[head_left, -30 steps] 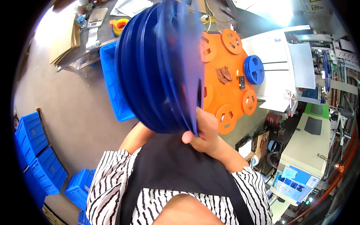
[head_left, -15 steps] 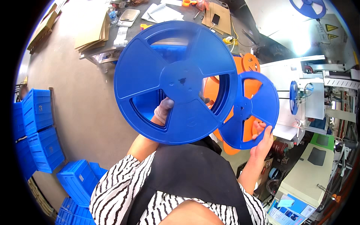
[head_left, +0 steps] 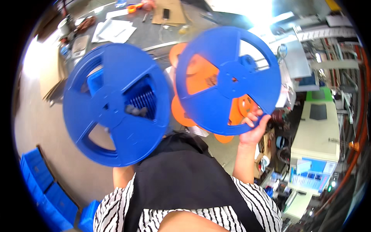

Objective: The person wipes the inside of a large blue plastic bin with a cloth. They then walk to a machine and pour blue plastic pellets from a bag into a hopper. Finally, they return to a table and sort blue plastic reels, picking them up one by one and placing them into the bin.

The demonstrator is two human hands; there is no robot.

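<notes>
My left hand (head_left: 137,111) is mostly hidden behind a large blue plastic reel (head_left: 127,63) at the left; its grey-covered fingertips show through one of the reel's openings, closed on the hub. Layered edges in the openings suggest more than one reel, but I cannot tell how many. At the right, my right hand (head_left: 253,125) grips another blue reel (head_left: 228,42) by its lower right rim, thumb outside and fingers through an opening. Both reels are raised, faces toward me, a narrow gap between them. Behind the right reel are several orange reels (head_left: 181,112).
Papers (head_left: 114,31), cardboard and a phone (head_left: 166,14) lie on the grey table (head_left: 150,33) ahead. Blue crates (head_left: 36,166) stand on the floor at the lower left. A beige machine (head_left: 315,131) with a green end stands at the right. Blue ridged shapes (head_left: 143,96) show through the left reel.
The left reel has moved left and down, away from the right one. The right reel has come up and left, nearer to me. The view has turned right.
</notes>
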